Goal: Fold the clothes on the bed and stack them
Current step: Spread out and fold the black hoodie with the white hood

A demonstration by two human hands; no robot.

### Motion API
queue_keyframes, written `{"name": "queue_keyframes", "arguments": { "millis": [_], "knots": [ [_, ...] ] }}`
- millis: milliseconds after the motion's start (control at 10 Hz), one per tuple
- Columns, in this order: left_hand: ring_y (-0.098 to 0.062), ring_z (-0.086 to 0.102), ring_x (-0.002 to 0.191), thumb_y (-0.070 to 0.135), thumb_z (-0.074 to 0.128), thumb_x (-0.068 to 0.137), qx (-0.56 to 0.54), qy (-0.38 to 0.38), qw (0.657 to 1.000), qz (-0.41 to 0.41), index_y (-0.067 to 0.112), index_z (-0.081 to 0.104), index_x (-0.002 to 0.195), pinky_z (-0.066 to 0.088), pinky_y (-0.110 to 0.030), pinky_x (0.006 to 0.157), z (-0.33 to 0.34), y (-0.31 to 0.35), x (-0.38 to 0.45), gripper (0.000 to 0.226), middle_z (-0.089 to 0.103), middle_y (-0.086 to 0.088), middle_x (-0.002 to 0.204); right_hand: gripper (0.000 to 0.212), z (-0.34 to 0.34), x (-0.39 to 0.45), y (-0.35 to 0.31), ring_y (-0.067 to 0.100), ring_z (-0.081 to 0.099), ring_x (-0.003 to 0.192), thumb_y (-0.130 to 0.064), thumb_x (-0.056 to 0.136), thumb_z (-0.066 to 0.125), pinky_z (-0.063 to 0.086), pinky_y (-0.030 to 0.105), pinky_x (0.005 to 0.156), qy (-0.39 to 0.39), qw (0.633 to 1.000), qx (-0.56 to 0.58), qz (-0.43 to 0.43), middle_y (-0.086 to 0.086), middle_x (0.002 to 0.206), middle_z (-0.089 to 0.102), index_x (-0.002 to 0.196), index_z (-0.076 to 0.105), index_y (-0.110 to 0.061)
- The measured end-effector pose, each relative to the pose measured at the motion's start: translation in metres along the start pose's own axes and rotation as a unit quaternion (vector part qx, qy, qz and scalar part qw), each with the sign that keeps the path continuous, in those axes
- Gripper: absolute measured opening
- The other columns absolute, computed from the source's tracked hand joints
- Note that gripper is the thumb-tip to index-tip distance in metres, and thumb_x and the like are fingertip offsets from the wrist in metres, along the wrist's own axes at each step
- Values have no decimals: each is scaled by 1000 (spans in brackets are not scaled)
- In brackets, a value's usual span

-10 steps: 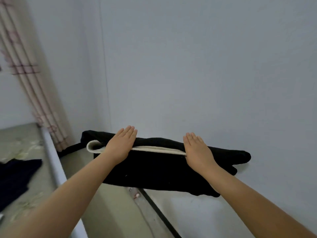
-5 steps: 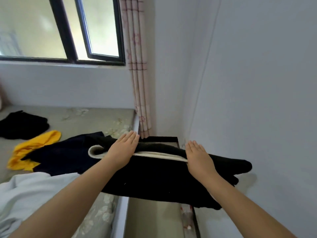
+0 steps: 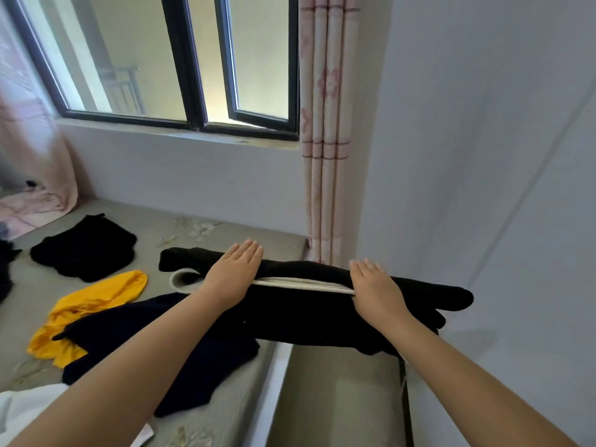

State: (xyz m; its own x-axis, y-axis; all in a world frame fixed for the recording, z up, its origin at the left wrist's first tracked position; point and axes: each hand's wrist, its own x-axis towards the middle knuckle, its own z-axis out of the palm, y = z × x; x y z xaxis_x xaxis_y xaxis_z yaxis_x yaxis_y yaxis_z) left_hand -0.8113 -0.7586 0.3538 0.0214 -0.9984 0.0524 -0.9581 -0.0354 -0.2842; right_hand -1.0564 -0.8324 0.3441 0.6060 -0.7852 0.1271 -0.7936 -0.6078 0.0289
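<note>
**Folded black garment carried flat over the bed edge**

At the far left a pink curtain (image 3: 38, 156) hangs down to the bed (image 3: 206, 424). On the grey sheet lies a small black garment (image 3: 85, 248), then a yellow garment (image 3: 93, 304), and a dark navy garment (image 3: 180, 350) that partly covers the yellow one. A white cloth (image 3: 29, 411) shows at the bottom left corner.

The left hand (image 3: 233, 271) lies flat on top of the folded black garment (image 3: 306, 314), its fingers (image 3: 248, 250) straight and together, gripping nothing. The folded garment shows a white lining at its fold, and it is in the air, reaching from above the bed across the gap toward the wall (image 3: 483, 156). The right hand (image 3: 375, 290) lies on it the same way, with open straight fingers. Behind are a window (image 3: 193, 75) and a striped curtain (image 3: 325, 130).
</note>
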Motion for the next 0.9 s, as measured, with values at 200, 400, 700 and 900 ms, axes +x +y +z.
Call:
{"name": "queue_keyframes", "arguments": {
  "millis": [200, 400, 700, 900],
  "knots": [
    [-20, -6, 142, 2, 27, 92, 21, -45, 997, -65, 5, -7, 144, -7, -29, 113, 27, -41, 109, 63, -6, -11, 154, 58, 31, 149, 38, 23, 20, 139, -11, 92, 44, 9, 31, 114, -13, 996, 22, -83, 12, 150, 24, 143, 17, -3],
    [-20, -7, 142, 4, 30, 93, 33, -100, 986, -126, 5, -8, 144, -7, -29, 113, 57, -91, 186, 64, -6, -11, 154, 46, 66, 281, 40, 21, 37, 125, -11, 90, 48, 24, 27, 105, -45, 985, 69, -154, 10, 135, 41, 133, 33, -5],
    [-19, -5, 142, 3, 30, 93, 16, -189, 970, -154, 7, -6, 145, -4, -29, 114, 142, -207, 286, 64, -5, -9, 155, 30, 143, 446, -15, 22, 45, 113, -20, 92, 47, 34, 26, 88, -152, 967, 130, -156, 7, 125, 49, 119, 42, -8],
    [-19, -1, 143, 1, 30, 92, 4, -169, 980, -108, 7, -4, 145, -4, -29, 114, 209, -302, 392, 63, -3, -9, 155, 29, 180, 559, -49, 23, 43, 117, -17, 92, 47, 31, 27, 96, -148, 975, 129, -102, 8, 128, 47, 120, 44, -7]
  ]
}}
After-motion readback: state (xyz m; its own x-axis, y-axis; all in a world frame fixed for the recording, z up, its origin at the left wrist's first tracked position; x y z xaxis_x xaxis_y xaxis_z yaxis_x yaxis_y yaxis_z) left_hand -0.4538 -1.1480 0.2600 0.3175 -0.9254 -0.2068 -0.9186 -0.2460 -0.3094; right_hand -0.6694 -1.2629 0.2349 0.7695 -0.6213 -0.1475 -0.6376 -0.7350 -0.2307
